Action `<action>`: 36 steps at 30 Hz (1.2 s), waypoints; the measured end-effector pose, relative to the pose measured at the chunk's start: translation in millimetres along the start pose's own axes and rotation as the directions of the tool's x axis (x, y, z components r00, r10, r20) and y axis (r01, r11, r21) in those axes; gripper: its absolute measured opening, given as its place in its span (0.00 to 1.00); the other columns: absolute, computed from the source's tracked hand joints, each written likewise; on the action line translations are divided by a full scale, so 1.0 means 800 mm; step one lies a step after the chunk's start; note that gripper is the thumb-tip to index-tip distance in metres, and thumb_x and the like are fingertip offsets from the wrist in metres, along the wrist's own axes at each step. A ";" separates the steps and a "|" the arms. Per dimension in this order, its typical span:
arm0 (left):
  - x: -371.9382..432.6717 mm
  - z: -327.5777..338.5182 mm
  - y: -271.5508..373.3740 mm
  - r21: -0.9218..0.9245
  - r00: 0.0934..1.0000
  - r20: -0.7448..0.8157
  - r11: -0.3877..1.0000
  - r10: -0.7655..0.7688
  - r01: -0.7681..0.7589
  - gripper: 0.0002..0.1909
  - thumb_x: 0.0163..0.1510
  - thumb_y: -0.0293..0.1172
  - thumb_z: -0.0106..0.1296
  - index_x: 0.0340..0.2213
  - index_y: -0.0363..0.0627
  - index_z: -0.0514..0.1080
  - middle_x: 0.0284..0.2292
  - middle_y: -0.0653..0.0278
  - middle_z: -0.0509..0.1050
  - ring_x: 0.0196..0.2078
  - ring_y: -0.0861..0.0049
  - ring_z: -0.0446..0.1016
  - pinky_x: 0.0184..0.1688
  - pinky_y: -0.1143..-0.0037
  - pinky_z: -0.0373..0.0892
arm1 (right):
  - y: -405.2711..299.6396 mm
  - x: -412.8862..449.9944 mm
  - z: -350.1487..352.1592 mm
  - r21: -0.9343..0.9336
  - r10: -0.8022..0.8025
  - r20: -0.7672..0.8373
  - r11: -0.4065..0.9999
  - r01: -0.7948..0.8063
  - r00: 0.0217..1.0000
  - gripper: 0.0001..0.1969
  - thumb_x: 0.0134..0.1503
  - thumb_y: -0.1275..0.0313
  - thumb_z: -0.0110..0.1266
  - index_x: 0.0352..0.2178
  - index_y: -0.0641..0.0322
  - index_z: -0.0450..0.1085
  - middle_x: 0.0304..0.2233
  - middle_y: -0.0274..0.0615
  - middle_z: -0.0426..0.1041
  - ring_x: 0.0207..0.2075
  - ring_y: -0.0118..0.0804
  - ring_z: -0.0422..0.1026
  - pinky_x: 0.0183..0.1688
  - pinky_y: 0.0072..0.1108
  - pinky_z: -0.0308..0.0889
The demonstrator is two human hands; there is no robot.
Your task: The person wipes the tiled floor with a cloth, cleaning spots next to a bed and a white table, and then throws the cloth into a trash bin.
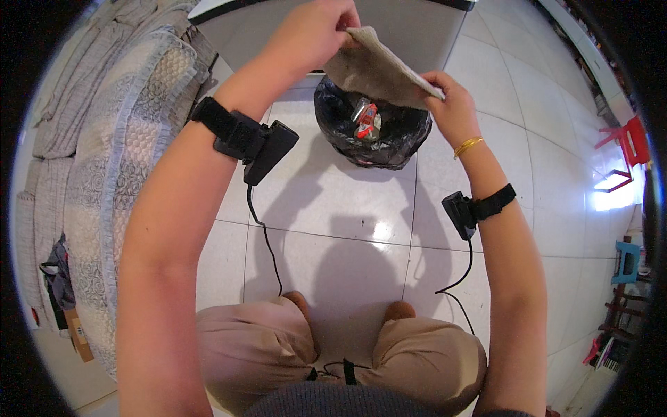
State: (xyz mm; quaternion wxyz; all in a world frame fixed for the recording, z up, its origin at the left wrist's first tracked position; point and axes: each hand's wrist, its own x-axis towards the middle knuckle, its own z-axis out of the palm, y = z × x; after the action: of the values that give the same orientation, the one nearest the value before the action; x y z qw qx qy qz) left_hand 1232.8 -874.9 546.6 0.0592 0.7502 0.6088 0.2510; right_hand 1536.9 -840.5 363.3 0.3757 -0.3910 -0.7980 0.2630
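Observation:
A grey-beige cloth [380, 73] hangs stretched between my two hands. My left hand [325, 31] pinches its upper left corner, with some fingers hidden behind the wrist and cloth. At the other end my right hand [451, 104] grips the edge between thumb and fingers. Below the cloth stands a bin lined with a black plastic bag [375, 151], its far rim covered by the cloth. Inside the bag lie a red and white wrapper [367, 122] and a piece of clear plastic. Black devices are strapped to both forearms, each with a cable.
A pale cabinet-like box with a dark edge [250, 39] stands just beyond the bin. Quilted covers [151, 99] line the left side. On the right are a red stool [633, 140] and a blue stool [627, 262]. Cables run down near my knees over the tiled floor [323, 193].

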 end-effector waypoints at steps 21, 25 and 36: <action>-0.046 0.072 -0.084 -0.109 0.986 0.025 0.980 -0.163 0.165 0.17 0.76 0.40 0.68 0.57 0.44 0.86 0.41 0.58 0.90 0.40 0.71 0.87 0.45 0.66 0.80 | -0.038 0.031 -0.002 0.319 0.169 0.178 0.922 -0.220 0.969 0.25 0.76 0.57 0.65 0.62 0.68 0.82 0.52 0.44 0.88 0.52 0.37 0.83 0.59 0.32 0.78; -0.044 0.082 -0.083 -0.004 0.987 -0.020 0.987 -0.161 0.161 0.18 0.75 0.41 0.69 0.59 0.44 0.86 0.43 0.55 0.91 0.43 0.65 0.89 0.47 0.64 0.82 | -0.050 0.029 -0.002 0.506 0.274 0.266 0.776 -0.376 0.924 0.22 0.79 0.57 0.65 0.61 0.66 0.83 0.54 0.40 0.89 0.52 0.32 0.83 0.60 0.29 0.78; -0.091 0.125 0.013 0.053 0.956 -0.198 0.976 0.216 -0.209 0.17 0.67 0.39 0.73 0.55 0.54 0.86 0.50 0.58 0.89 0.51 0.50 0.89 0.50 0.58 0.83 | -0.061 0.023 -0.012 0.798 0.337 0.244 0.463 -0.385 0.909 0.20 0.79 0.62 0.62 0.63 0.64 0.80 0.54 0.39 0.87 0.52 0.33 0.84 0.59 0.29 0.79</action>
State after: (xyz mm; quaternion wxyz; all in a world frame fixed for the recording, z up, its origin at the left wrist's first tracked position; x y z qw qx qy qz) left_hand 1277.5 -924.6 442.0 -0.0423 0.7827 0.5314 0.3213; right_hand 1516.1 -851.1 411.3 0.4302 -0.3184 -0.4849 0.6917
